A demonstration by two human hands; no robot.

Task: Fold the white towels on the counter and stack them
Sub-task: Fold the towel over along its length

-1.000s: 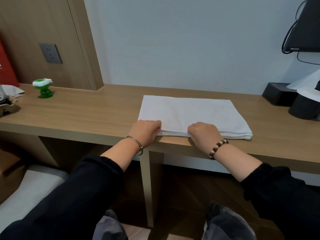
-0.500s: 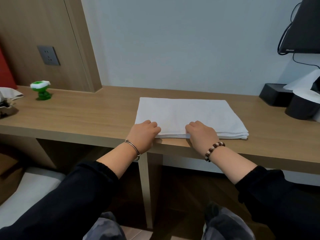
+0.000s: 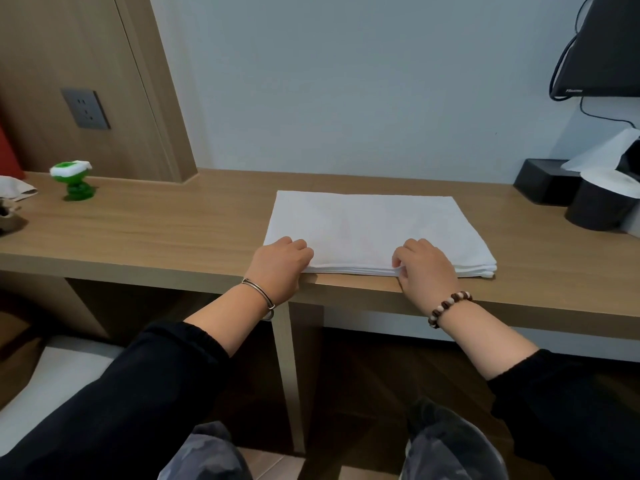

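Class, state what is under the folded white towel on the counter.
The folded white towel lies flat on the wooden counter. Layers show at its near edge, where the left hand and right hand grip it. The counter beneath is covered.

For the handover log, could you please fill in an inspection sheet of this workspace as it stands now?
Surface: wooden counter, bearing the towel near its front edge.
Job's things: one folded white towel, layers showing at its near edge; no second towel seen.
Clutter: green toy far left; black box and black tub with white paper, right.
Grippers: left hand grips the towel's near left corner; right hand pinches its near edge.
Cables: black cable hangs beside the screen.
Surroundings: wall socket on a wood panel; pale wall.
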